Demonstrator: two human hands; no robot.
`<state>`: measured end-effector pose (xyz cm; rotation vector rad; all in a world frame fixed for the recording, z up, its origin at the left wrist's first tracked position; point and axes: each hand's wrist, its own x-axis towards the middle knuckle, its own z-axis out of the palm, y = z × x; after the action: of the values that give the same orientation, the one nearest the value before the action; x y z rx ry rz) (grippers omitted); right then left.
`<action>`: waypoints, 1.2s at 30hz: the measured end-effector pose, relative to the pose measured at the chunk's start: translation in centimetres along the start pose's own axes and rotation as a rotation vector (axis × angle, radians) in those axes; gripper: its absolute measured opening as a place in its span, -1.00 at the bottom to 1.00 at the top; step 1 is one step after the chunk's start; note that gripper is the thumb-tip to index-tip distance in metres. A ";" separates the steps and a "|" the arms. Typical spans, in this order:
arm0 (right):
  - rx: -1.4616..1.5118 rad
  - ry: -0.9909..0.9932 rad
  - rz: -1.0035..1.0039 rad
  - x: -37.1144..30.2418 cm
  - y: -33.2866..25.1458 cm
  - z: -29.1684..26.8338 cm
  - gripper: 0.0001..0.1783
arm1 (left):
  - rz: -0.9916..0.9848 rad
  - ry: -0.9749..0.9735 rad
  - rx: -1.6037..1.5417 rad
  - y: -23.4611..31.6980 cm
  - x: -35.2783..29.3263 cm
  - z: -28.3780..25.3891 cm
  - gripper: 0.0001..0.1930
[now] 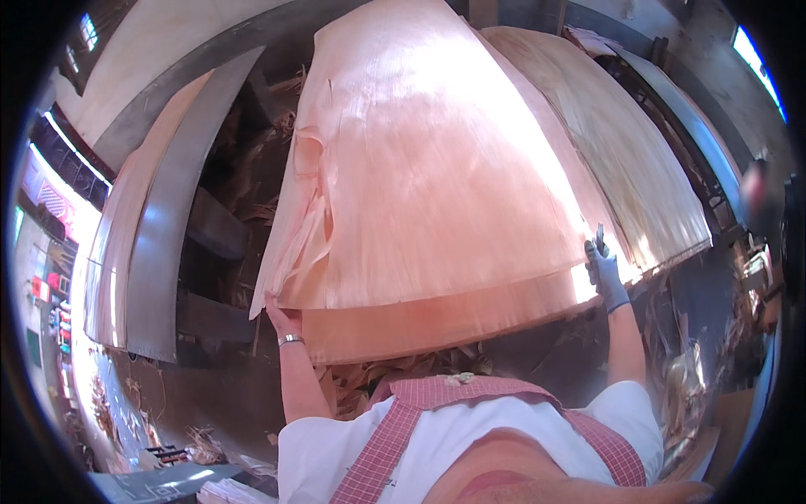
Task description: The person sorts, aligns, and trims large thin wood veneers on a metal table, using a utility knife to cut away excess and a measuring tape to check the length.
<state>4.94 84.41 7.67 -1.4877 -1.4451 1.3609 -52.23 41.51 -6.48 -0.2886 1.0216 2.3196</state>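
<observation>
A large, thin, pinkish wood veneer sheet (pixel 428 193) spreads in front of me, its near edge lying over a stack of similar sheets (pixel 403 332). Along its left side the veneer is split, with loose curled strips (pixel 312 239). My left hand (pixel 283 317), bare with a metal band at the wrist, grips the sheet's near left corner; the fingertips are partly hidden under it. At the near right corner, my right hand (pixel 601 262) wears a grey-blue glove. Its fingers are closed at the sheet's edge, and a small dark thing sticks up there, too small to name.
To the right lies another stack of browner veneer (pixel 621 151). A grey panel (pixel 189 202) with pale sheets beside it stands at left. Veneer scraps (pixel 361 382) litter the floor by my body. A blurred person (pixel 754 186) is at the far right.
</observation>
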 end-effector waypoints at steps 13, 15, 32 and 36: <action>-0.123 0.046 0.023 10.9 9.0 -9.2 -0.66 | 0.157 0.332 0.218 -12.4 0.5 -0.7 -0.55; -0.150 0.120 -0.060 13.0 12.9 -11.7 -0.67 | 0.137 0.369 0.217 -15.9 1.0 0.2 -0.55; -0.529 0.146 -0.054 18.2 25.1 -12.2 -0.43 | 0.335 0.536 0.375 -24.1 -2.7 -6.0 -0.59; -0.874 0.336 -0.192 16.6 27.9 -14.8 -0.38 | 0.225 0.557 0.199 -27.7 -6.4 -1.2 -0.61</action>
<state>24.62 98.27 -18.70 -1.8957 -1.9921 0.3023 -30.83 52.81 -21.37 -0.8052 1.6117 2.3600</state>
